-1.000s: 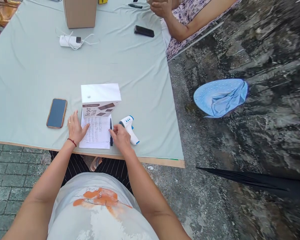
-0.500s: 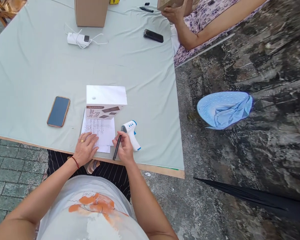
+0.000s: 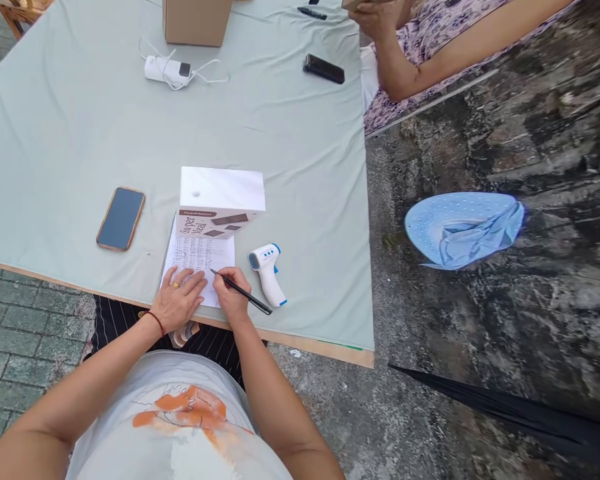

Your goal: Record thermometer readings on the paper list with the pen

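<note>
My right hand (image 3: 231, 293) is closed around a black pen (image 3: 247, 295), whose tip points down at the printed paper (image 3: 223, 253). Flat on the lower left of that sheet lies my left hand (image 3: 180, 300), fingers stretched out, a ring on one of them. A white box (image 3: 222, 193) with brown "Super Meal" print stands on the paper's far end and covers part of it. Just right of my right hand rests a white and blue infrared thermometer (image 3: 267, 273).
On the cloth-covered table (image 3: 95, 133) are a smartphone (image 3: 121, 219), a white device with a cable (image 3: 167, 71), a black case (image 3: 324, 69), a marker (image 3: 312, 13) and a cardboard box (image 3: 197, 23). Another person's hand (image 3: 377, 20) holds something at upper right. A blue hat (image 3: 465, 230) lies beyond the table's edge.
My right hand has moved left onto the paper, and the pen has swung from nearly upright to slanted, its tip at the printed rows. My left hand stays on the sheet. The view has shifted slightly.
</note>
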A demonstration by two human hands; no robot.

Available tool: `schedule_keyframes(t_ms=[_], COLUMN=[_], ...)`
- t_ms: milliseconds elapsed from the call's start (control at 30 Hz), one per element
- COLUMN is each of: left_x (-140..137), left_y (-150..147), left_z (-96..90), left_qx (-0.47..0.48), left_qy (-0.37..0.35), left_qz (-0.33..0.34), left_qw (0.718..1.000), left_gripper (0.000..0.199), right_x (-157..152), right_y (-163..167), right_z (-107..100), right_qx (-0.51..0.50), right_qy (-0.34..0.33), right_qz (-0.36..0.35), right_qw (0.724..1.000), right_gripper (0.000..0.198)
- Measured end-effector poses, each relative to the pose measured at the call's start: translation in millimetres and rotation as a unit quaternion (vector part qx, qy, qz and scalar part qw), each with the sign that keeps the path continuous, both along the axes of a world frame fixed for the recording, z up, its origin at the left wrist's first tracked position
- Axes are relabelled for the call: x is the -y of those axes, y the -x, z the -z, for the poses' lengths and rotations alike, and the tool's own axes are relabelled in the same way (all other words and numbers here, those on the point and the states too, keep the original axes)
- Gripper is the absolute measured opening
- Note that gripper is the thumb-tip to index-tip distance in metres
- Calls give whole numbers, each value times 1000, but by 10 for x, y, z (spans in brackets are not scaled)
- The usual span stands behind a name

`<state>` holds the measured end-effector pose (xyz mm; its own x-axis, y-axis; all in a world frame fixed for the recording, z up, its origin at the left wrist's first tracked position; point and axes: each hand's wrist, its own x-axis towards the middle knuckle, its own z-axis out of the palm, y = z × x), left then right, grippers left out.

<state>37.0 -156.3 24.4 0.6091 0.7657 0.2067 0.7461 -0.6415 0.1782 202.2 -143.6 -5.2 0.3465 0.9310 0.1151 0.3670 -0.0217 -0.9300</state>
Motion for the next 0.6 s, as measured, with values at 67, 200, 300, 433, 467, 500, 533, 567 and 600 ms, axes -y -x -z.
schedule_keyframes(t_ms=[67,200,300,433,467,500,533,567,600], left_x=[1,1,1,2,2,3,3,3,3], left_y=[-11,-16,-15,-16,-16,-15,-15,-14,-14], left_z=[-3,-10,-14,-12,-12,-11,-11,-12,-13], left_qx=[-1,8,5,-3,-2,-1,0,0,1], left_qy=[5,19,24,23,22,20,18,15,14], left_qz=[-3,-6,-5,-4,-3,-2,-2,-1,-1], left_qw=[1000,1000,1000,1000,1000,1000,1000,1000,1000], left_gripper=[35,36,36,36,37,37,37,37,37], right_x=[-10,-17,-11,-2,-1,-1,-1,-2,-2], right_y=[17,27,28,34,36,38,41,43,44], right_z=[19,15,1,-11,-12,-12,-13,-14,-14], right_qx=[16,24,23,19,20,22,25,28,33], right_qy=[2,10,20,22,22,24,26,29,32], right_qz=[0,-23,-37,-39,-40,-40,-40,-40,-40], right_qw=[1000,999,999,999,999,999,999,998,998], right_gripper=[12,18,19,20,21,21,22,22,22])
